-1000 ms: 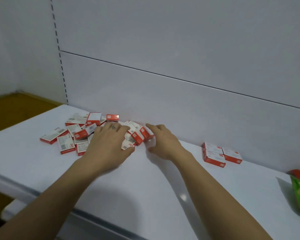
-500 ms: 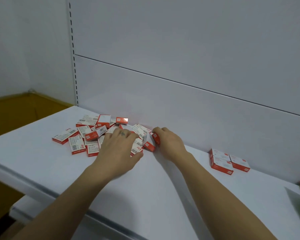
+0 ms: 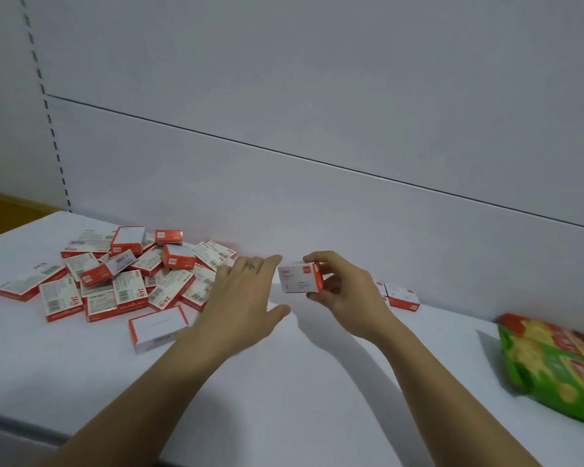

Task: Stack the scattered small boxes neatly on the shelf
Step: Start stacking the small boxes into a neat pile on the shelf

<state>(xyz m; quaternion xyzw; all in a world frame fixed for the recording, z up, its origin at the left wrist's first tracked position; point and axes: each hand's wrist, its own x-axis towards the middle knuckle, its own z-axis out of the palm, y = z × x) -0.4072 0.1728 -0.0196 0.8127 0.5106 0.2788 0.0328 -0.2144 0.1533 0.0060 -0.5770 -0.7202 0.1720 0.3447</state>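
Note:
Several small red-and-white boxes lie in a loose pile (image 3: 115,274) at the back left of the white shelf (image 3: 284,382). One box (image 3: 157,326) sits apart in front of the pile. My right hand (image 3: 343,284) grips a small stack of boxes (image 3: 299,277) just above the shelf, thumb on top and fingers below. My left hand (image 3: 246,291) is beside that stack with fingers straight, its fingertips touching the stack's left side. A neat group of boxes (image 3: 400,296) stands against the back wall, partly hidden behind my right hand.
A green and red snack bag (image 3: 553,362) lies at the shelf's right end. The white back panel (image 3: 317,197) rises right behind the boxes. The shelf's front edge (image 3: 48,429) runs along the bottom left.
My right hand has lifted boxes out of the pile and moved them right. My left hand has left the pile and come up against the held stack.

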